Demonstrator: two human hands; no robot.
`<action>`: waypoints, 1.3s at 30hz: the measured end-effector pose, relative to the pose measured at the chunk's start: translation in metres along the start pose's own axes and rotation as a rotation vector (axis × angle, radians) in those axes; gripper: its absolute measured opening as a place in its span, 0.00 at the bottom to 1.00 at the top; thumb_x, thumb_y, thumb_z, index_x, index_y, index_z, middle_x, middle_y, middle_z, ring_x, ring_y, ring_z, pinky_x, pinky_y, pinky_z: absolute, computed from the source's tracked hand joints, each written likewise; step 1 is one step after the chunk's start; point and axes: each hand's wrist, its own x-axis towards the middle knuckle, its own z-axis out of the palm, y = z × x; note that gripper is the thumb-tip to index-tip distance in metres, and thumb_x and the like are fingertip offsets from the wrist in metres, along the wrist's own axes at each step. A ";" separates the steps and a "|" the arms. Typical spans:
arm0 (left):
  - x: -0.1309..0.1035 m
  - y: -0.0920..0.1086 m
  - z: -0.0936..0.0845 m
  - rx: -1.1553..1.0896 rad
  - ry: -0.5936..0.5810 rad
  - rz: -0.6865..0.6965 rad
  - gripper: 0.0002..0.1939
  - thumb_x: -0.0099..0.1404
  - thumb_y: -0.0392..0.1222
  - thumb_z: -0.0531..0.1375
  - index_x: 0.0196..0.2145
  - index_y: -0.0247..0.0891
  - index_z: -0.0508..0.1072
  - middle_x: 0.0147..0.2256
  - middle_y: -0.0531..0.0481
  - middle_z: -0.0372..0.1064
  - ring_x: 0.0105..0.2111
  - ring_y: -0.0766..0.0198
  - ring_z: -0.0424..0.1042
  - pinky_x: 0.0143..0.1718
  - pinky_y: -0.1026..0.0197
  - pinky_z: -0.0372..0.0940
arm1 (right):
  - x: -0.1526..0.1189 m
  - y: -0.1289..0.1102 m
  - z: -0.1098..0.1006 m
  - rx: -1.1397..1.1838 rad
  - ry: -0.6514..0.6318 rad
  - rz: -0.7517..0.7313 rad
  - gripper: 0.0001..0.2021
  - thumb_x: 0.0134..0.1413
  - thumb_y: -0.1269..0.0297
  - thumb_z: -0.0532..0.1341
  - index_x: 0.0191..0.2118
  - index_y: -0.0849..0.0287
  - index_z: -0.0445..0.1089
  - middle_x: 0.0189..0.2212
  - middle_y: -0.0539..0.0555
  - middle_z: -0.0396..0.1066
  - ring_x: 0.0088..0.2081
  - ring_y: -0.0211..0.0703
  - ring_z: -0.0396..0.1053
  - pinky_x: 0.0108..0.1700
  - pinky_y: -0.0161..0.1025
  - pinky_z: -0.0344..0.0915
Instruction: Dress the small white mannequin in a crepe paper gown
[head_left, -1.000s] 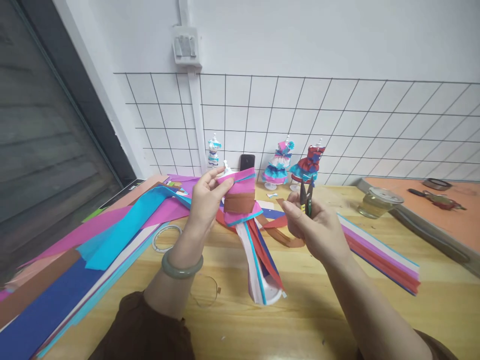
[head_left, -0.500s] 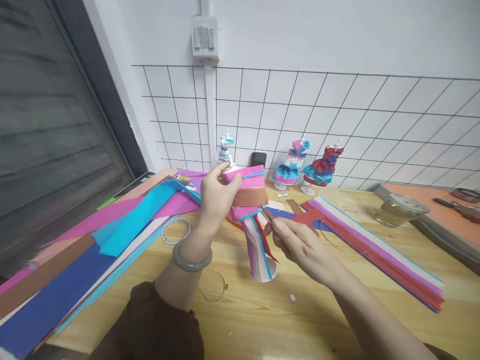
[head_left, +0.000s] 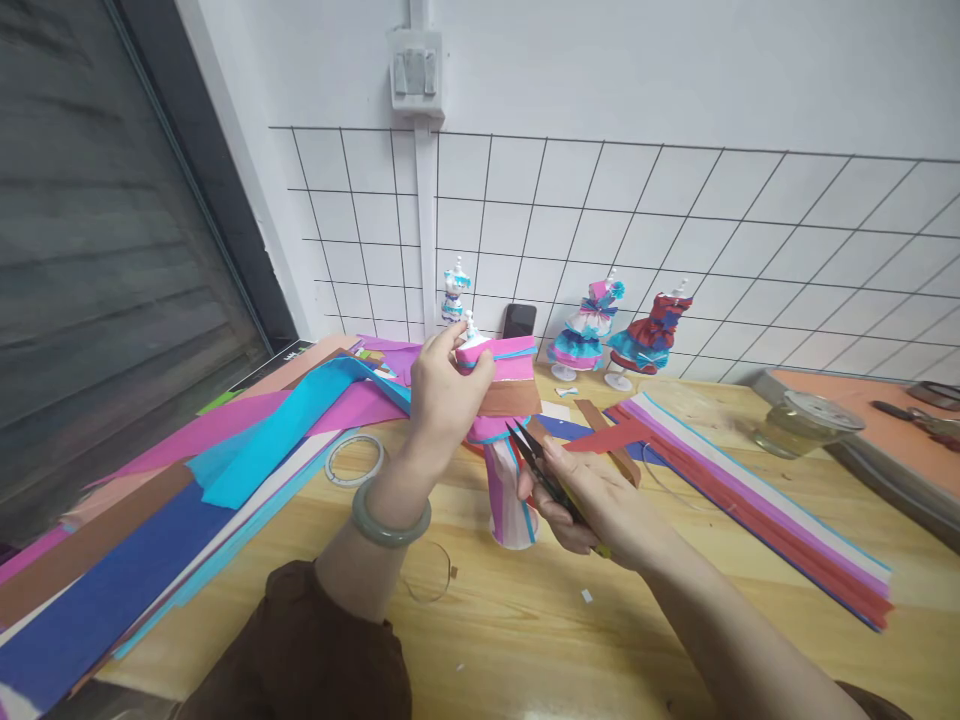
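Note:
My left hand (head_left: 450, 395) grips the upper part of a small white dress form (head_left: 469, 325), its thumb pressed on pink and brown crepe-like strips (head_left: 510, 397) wrapped around the form. Below them hangs a long skirt (head_left: 507, 490) in white, purple and blue. My right hand (head_left: 581, 495) is closed around a black two-pointed tool (head_left: 541, 472) with yellow at its rear; whether it is snips or tweezers I cannot tell. Its points are apart, just below the brown strip, close to the skirt's top. The form's stand is mostly hidden.
Coloured strips lie at left (head_left: 150, 530) and right (head_left: 765, 510). A roll of tape (head_left: 328, 462) is near my left wrist. Dressed forms (head_left: 587, 330) and a phone (head_left: 520, 321) stand by the wall. A lidded cup (head_left: 806, 425) is at right.
My right hand has turned and moved slightly down, so the tool's two points now show spread apart. The skirt's lower end has swung slightly left. My left hand keeps its hold.

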 end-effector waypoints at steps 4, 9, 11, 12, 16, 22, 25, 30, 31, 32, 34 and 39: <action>-0.002 0.001 0.001 -0.006 0.002 0.030 0.20 0.56 0.39 0.61 0.48 0.37 0.72 0.39 0.45 0.73 0.38 0.60 0.70 0.42 0.57 0.65 | 0.006 0.004 -0.001 0.057 0.034 0.030 0.26 0.58 0.41 0.50 0.30 0.62 0.68 0.14 0.41 0.51 0.10 0.26 0.45 0.13 0.29 0.43; -0.002 0.002 0.001 -0.001 0.001 0.017 0.20 0.56 0.39 0.61 0.48 0.37 0.72 0.40 0.45 0.72 0.38 0.60 0.70 0.41 0.57 0.65 | 0.013 0.007 -0.004 0.042 0.107 0.055 0.27 0.56 0.40 0.51 0.29 0.62 0.68 0.14 0.41 0.51 0.10 0.26 0.46 0.13 0.29 0.43; -0.002 0.001 0.001 0.000 0.003 0.014 0.21 0.56 0.40 0.61 0.49 0.37 0.71 0.40 0.45 0.72 0.38 0.60 0.70 0.41 0.57 0.65 | 0.013 0.007 -0.004 0.035 0.118 0.048 0.27 0.55 0.39 0.51 0.29 0.62 0.67 0.13 0.41 0.50 0.10 0.26 0.46 0.13 0.29 0.43; -0.002 0.000 0.001 0.003 0.003 0.013 0.21 0.56 0.40 0.61 0.49 0.36 0.71 0.41 0.44 0.72 0.39 0.60 0.69 0.41 0.57 0.65 | 0.013 0.008 -0.004 0.030 0.119 0.046 0.27 0.55 0.39 0.51 0.29 0.62 0.67 0.13 0.41 0.50 0.10 0.26 0.46 0.13 0.29 0.43; -0.001 -0.001 0.000 0.019 0.009 0.009 0.22 0.56 0.40 0.61 0.49 0.34 0.71 0.43 0.42 0.72 0.40 0.59 0.69 0.42 0.56 0.65 | 0.013 0.008 -0.004 0.016 0.118 0.061 0.27 0.55 0.38 0.50 0.29 0.62 0.67 0.13 0.41 0.51 0.10 0.26 0.46 0.13 0.29 0.44; -0.002 0.000 0.000 0.005 0.006 0.023 0.21 0.56 0.40 0.61 0.49 0.37 0.71 0.43 0.42 0.72 0.41 0.59 0.70 0.42 0.56 0.65 | 0.014 0.006 -0.003 0.018 0.154 0.043 0.27 0.54 0.38 0.51 0.29 0.62 0.67 0.14 0.41 0.50 0.10 0.27 0.45 0.13 0.30 0.46; -0.002 0.000 0.000 0.013 0.012 0.017 0.21 0.56 0.40 0.61 0.49 0.36 0.71 0.44 0.42 0.71 0.40 0.59 0.70 0.42 0.56 0.65 | 0.013 0.005 -0.002 0.013 0.179 0.038 0.27 0.53 0.38 0.51 0.29 0.61 0.66 0.14 0.41 0.50 0.10 0.27 0.44 0.13 0.30 0.46; -0.002 -0.001 0.002 0.015 0.023 0.027 0.21 0.56 0.39 0.62 0.48 0.38 0.71 0.42 0.43 0.71 0.40 0.59 0.70 0.43 0.55 0.65 | 0.012 0.005 0.000 0.016 0.192 0.015 0.27 0.53 0.38 0.50 0.28 0.60 0.66 0.14 0.41 0.50 0.10 0.28 0.44 0.13 0.31 0.48; -0.003 -0.001 0.003 0.012 0.020 0.030 0.21 0.56 0.39 0.62 0.48 0.38 0.71 0.42 0.43 0.71 0.41 0.59 0.70 0.43 0.55 0.65 | 0.013 0.005 0.000 0.024 0.189 0.012 0.27 0.53 0.38 0.51 0.28 0.60 0.66 0.14 0.41 0.51 0.10 0.28 0.45 0.13 0.31 0.48; -0.003 -0.001 0.003 0.010 0.016 0.035 0.21 0.56 0.39 0.61 0.48 0.38 0.71 0.42 0.43 0.71 0.41 0.59 0.70 0.43 0.56 0.65 | 0.013 0.006 0.000 0.034 0.185 0.011 0.27 0.53 0.38 0.51 0.28 0.60 0.66 0.14 0.41 0.51 0.10 0.28 0.45 0.13 0.31 0.48; -0.004 0.000 0.004 0.009 0.007 0.046 0.21 0.56 0.39 0.61 0.48 0.37 0.71 0.42 0.43 0.71 0.41 0.59 0.70 0.43 0.56 0.65 | 0.014 0.007 -0.001 0.058 0.180 0.016 0.26 0.53 0.38 0.52 0.28 0.60 0.66 0.14 0.41 0.51 0.10 0.27 0.45 0.13 0.30 0.48; -0.007 0.004 0.006 0.041 0.002 0.042 0.22 0.55 0.39 0.61 0.49 0.36 0.70 0.41 0.42 0.71 0.39 0.59 0.70 0.42 0.55 0.66 | 0.016 0.009 -0.002 0.108 0.184 -0.005 0.26 0.54 0.39 0.52 0.28 0.61 0.66 0.14 0.41 0.52 0.10 0.26 0.45 0.13 0.29 0.48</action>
